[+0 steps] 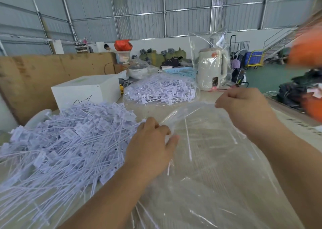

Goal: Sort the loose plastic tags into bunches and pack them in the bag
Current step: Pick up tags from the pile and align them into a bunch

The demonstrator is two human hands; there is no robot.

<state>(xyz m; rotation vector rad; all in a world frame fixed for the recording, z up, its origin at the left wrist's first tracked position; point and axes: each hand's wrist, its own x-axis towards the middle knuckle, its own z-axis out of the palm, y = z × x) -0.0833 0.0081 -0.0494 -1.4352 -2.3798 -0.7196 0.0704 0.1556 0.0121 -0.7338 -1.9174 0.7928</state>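
A large clear plastic bag (pixel 209 167) lies across the table in front of me. My left hand (pixel 151 146) pinches its edge near the bag's upper left, right beside the big heap of loose white plastic tags (pixel 57 146). My right hand (pixel 244 106) grips the bag's far edge with curled fingers and lifts it slightly. A second heap of tags (pixel 162 91) lies farther back inside another clear bag.
A white box (pixel 85 91) stands behind the near heap, with a cardboard sheet (pixel 43 75) behind it. A cream kettle (pixel 212 70) wrapped in plastic and a blue basket (pixel 183 72) stand at the table's far end. Dark bags (pixel 296 92) lie at the right.
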